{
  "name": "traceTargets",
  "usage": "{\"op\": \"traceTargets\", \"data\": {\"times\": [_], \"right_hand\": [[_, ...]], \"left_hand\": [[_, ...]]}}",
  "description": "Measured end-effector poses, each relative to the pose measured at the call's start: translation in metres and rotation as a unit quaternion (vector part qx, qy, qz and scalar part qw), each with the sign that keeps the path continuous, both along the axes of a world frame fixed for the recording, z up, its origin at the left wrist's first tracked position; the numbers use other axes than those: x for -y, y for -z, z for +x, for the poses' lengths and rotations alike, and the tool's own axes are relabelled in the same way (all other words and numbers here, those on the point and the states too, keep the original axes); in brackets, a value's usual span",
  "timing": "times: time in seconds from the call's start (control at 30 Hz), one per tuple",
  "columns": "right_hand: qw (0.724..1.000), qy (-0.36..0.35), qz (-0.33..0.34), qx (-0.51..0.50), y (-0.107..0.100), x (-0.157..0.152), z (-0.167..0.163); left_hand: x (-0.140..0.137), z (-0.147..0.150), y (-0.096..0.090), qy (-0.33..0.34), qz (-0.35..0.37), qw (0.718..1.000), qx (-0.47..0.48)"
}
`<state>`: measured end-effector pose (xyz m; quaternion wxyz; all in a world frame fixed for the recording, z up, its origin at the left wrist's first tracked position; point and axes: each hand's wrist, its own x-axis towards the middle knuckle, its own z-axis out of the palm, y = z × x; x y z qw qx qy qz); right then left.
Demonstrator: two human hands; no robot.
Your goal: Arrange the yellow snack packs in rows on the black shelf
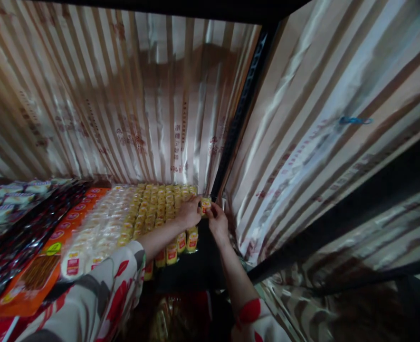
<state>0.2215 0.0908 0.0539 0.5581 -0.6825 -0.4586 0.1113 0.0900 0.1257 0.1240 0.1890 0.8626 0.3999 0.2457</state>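
Note:
Between my two hands is a small yellow snack packet point(205, 205) with a red label, held up above the dark shelf point(205, 259) near its back right corner. My left hand point(189, 212) grips the packet's left side, its fingers partly hidden behind the back of the hand. On the other side, my right hand point(217, 221) pinches the packet between thumb and fingers. Rows of the same yellow packets point(172, 252) stand just left of and below my hands, partly covered by my left forearm.
Left of the yellow rows lie white-wrapped packets point(72, 263), orange snack bags point(41, 275), dark shiny packs point(6, 261) and white-blue packs point(8, 199). A black upright post point(240, 111) rises behind my hands. Striped plastic sheeting point(174, 85) hangs at the back and right.

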Motion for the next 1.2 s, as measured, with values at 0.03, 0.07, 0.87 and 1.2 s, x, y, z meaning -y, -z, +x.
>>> {"op": "traceTargets", "data": {"times": [0.03,0.07,0.87,1.2], "right_hand": [[1.0,0.0,-0.008,0.002,0.004,-0.007,0.001],[1.0,0.001,-0.016,0.006,0.009,-0.014,0.003],[0.995,-0.077,-0.01,0.06,0.055,-0.074,0.001],[0.997,-0.06,-0.041,0.04,0.056,-0.072,-0.004]], "left_hand": [[-0.005,0.0,0.003,0.005,0.019,1.0,-0.021],[-0.009,0.001,0.007,0.008,0.035,0.999,-0.039],[-0.044,0.009,0.037,0.021,0.087,0.987,-0.133],[-0.043,0.014,0.035,0.005,0.069,0.99,-0.121]]}}
